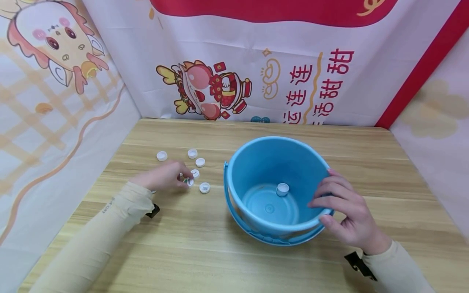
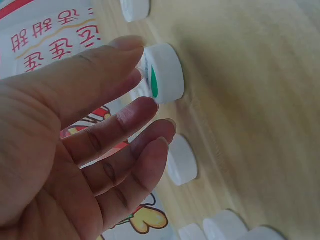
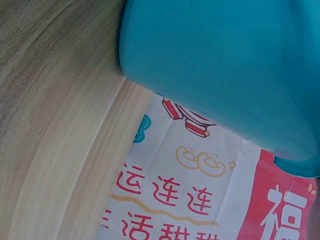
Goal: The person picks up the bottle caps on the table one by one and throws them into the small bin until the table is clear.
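Note:
My left hand [image 1: 166, 176] is low over the table among small white bottle caps, fingers loosely bent. In the left wrist view, thumb and index fingertips come right at the top of a white bottle cap [image 2: 169, 74] with a green mark. Another cap [image 2: 182, 160] lies just beyond the other fingers. On the right, my right hand [image 1: 346, 207] grips the rim of a blue bucket [image 1: 238, 162], fingers inside and thumb outside. One white cap [image 1: 282, 189] lies on the bucket's floor. The right wrist view has only the bucket's outer wall [image 3: 215, 65], the hand being almost out of view.
More loose caps lie left of the bucket, among them one at the far left [image 1: 161, 156] and one nearer the bucket [image 1: 204, 187]. The bucket's handle [image 1: 271, 240] hangs down at its front. A printed cloth [image 1: 227, 44] stands behind the wooden table [image 1: 205, 252].

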Demonstrator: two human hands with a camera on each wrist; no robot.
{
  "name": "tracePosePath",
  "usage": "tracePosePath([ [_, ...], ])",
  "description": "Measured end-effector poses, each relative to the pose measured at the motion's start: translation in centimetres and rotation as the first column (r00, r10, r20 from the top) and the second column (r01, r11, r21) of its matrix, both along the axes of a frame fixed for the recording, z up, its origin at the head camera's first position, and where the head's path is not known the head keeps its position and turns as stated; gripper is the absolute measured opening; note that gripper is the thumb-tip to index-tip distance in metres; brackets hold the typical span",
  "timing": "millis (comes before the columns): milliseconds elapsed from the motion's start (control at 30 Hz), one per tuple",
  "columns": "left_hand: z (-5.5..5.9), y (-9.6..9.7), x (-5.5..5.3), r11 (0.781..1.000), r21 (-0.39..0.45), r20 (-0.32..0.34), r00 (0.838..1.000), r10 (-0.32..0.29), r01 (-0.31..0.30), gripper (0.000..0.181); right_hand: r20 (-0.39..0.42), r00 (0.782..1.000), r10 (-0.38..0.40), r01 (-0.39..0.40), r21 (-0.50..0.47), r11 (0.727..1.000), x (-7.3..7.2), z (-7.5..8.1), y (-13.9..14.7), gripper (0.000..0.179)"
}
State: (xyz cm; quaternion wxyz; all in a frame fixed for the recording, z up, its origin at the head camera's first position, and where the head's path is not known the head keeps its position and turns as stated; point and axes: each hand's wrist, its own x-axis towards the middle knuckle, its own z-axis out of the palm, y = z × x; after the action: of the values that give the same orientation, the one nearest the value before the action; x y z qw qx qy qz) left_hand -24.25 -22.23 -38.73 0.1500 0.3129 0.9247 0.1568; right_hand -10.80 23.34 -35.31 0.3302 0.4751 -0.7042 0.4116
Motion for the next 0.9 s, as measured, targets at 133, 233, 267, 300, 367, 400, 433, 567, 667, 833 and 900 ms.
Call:
tracePosePath([
  [133,-0.6,0.1,0.0,1.000,0.000,-0.013,1.000,-0.008,0.008,0.026,0.013,1.000,-0.003,0.003,0.001,1.000,-0.1,-0.1,0.1,0.037],
  [233,-1.1,0.2,0.2,1.000,0.005,-0.030,1.000,-0.001,0.001,0.025,0.015,1.000,-0.004,0.004,0.000,1.000,-0.1,-0.2,0.1,0.037],
  [267,-1.2,0.3,0.2,1.000,0.006,-0.039,0.999,-0.001,0.001,0.025,0.016,1.000,-0.004,0.004,-0.001,1.000,-0.1,-0.2,0.1,0.037],
  [300,-1.3,0.3,0.2,1.000,0.008,-0.049,0.999,0.000,0.000,0.024,0.016,1.000,-0.003,0.003,-0.002,1.000,-0.2,-0.2,0.1,0.037],
  [367,-1.5,0.4,0.2,1.000,0.014,-0.064,0.998,0.000,0.001,0.024,0.012,1.000,-0.002,0.002,-0.006,1.000,-0.2,-0.2,0.1,0.037],
  [400,-1.6,0.5,0.3,1.000,0.015,-0.073,0.997,0.000,0.001,0.024,0.011,1.000,-0.002,0.002,-0.008,1.000,-0.1,-0.2,0.1,0.037],
  [433,-1.6,0.5,0.3,1.000,0.018,-0.079,0.997,0.005,-0.003,0.024,0.010,1.000,0.001,-0.001,-0.011,1.000,-0.1,-0.2,0.1,0.037],
  [567,-1.7,0.8,0.5,1.000,0.015,-0.093,0.996,0.012,-0.010,0.024,0.001,1.000,0.006,-0.006,-0.024,1.000,0.0,-0.1,0.0,0.037],
  [667,-1.5,1.2,0.7,1.000,0.001,-0.087,0.996,0.017,-0.017,0.023,-0.001,1.000,0.006,-0.006,-0.031,1.000,0.0,0.0,0.0,0.037],
  [833,-1.0,1.8,0.7,0.999,-0.028,-0.072,0.997,0.025,-0.027,0.018,-0.002,1.000,0.013,-0.013,-0.038,0.999,0.0,0.0,-0.2,0.038],
  [900,-0.9,1.9,0.7,0.999,-0.044,-0.072,0.997,0.024,-0.028,0.015,-0.003,1.000,0.019,-0.019,-0.044,0.999,0.0,0.0,-0.3,0.037],
])
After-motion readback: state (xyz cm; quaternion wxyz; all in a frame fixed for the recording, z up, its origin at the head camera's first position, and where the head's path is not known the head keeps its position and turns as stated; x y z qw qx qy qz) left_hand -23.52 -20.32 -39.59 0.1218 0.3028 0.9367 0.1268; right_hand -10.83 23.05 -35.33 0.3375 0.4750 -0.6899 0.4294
